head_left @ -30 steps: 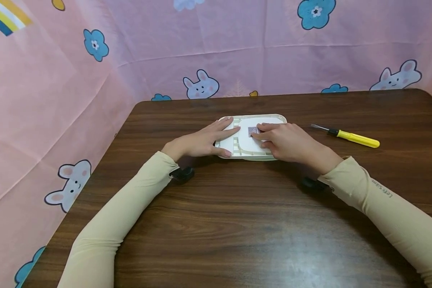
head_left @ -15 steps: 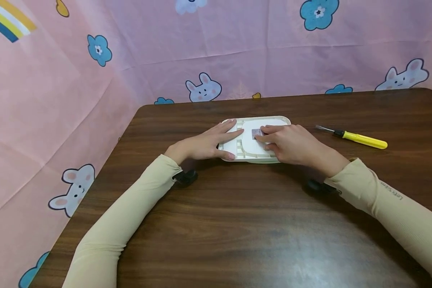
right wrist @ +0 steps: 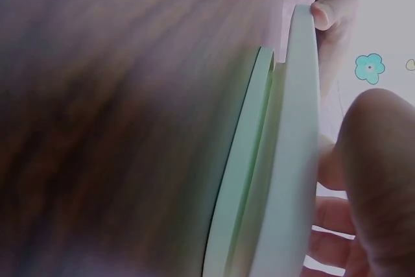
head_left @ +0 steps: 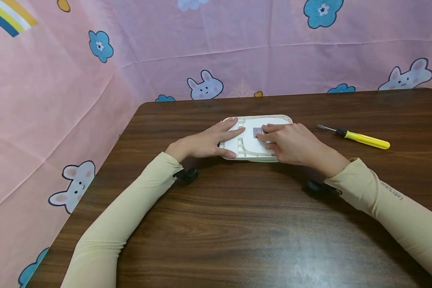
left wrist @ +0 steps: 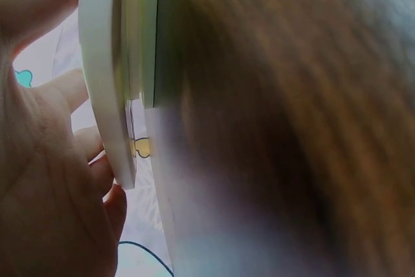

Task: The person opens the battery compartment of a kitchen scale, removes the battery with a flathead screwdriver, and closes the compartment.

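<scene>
A rounded rectangular white plastic device (head_left: 250, 146) lies on the table with a recessed panel and a small grey printed label (head_left: 257, 132) facing up. Beneath its wide white layer (right wrist: 298, 128) the right wrist view shows a narrower pale green layer (right wrist: 243, 173). My left hand (head_left: 210, 141) rests on the left end, fingers spread and fairly straight, thumb near the front edge. On the panel's right side, my right hand (head_left: 291, 142) touches the surface with its fingertips, the index fingertip at the label beside a small dark spot. This hand hides the device's right end.
A flat-tipped screwdriver with a yellow handle (head_left: 367, 140) lies to the right of the device. The dark wood-grain table (head_left: 216, 224) reaches back to a pink printed cloth (head_left: 245, 32), which also hangs along the left side.
The head view has shifted slightly, moving the whole scene a little to the right. Both hands keep nearly the same places on the device.
</scene>
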Motion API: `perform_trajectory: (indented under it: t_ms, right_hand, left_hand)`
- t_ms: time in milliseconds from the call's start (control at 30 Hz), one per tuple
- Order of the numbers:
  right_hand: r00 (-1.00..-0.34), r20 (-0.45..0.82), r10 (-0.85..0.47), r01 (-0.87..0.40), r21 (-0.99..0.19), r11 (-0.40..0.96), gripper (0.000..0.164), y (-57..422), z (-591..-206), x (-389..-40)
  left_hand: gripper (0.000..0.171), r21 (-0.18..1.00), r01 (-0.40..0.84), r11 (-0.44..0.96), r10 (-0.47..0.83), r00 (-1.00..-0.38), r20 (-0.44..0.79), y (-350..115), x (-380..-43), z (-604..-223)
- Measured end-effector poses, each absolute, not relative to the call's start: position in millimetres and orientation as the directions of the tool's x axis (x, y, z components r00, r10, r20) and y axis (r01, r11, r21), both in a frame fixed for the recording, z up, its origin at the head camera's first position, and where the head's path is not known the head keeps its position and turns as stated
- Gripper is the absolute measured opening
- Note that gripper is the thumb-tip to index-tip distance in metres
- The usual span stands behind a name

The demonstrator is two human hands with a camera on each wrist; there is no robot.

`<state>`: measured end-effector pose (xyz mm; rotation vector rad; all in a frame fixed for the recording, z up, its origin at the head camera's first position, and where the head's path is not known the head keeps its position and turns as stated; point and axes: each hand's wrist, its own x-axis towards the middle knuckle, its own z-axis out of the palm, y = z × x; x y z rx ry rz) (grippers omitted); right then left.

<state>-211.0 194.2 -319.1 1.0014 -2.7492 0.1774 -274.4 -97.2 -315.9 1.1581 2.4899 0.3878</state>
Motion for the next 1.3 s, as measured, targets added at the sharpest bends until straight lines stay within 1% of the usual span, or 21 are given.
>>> perform_trajectory:
  t_ms: [400, 533, 733, 867, 1067, 1300]
  right_hand:
    - [-0.750, 0.210, -0.627, -0.645, -0.019, 0.764, 0.041, 195.4, -317.6, -209.1]
    - [-0.764, 0.219, -0.607, -0.631, -0.058, 0.774, 0.040, 195.2, -314.7, -210.9]
    - [-0.777, 0.282, -0.563, -0.613, -0.137, 0.778, 0.031, 196.7, -315.0, -216.0]
    - [-0.796, 0.288, -0.532, -0.592, -0.187, 0.784, 0.029, 197.9, -315.7, -219.3]
    - [-0.803, 0.313, -0.508, -0.582, -0.227, 0.781, 0.024, 197.2, -313.3, -222.9]
    - [-0.809, 0.335, -0.483, -0.571, -0.252, 0.782, 0.010, 194.9, -310.4, -224.5]
  left_hand:
    - [0.088, 0.395, 0.678, 0.620, 0.780, -0.586, -0.218, -95.0, -276.2, -315.4]
    - [0.089, 0.390, 0.675, 0.626, 0.775, -0.592, -0.220, -94.5, -276.3, -315.8]
    - [0.089, 0.385, 0.675, 0.630, 0.773, -0.596, -0.219, -95.0, -275.5, -317.2]
    - [0.089, 0.382, 0.679, 0.627, 0.775, -0.593, -0.219, -95.6, -275.2, -316.8]
    - [0.089, 0.384, 0.673, 0.632, 0.771, -0.597, -0.222, -97.4, -274.7, -315.6]
    - [0.089, 0.384, 0.671, 0.634, 0.769, -0.601, -0.220, -98.6, -273.5, -315.1]
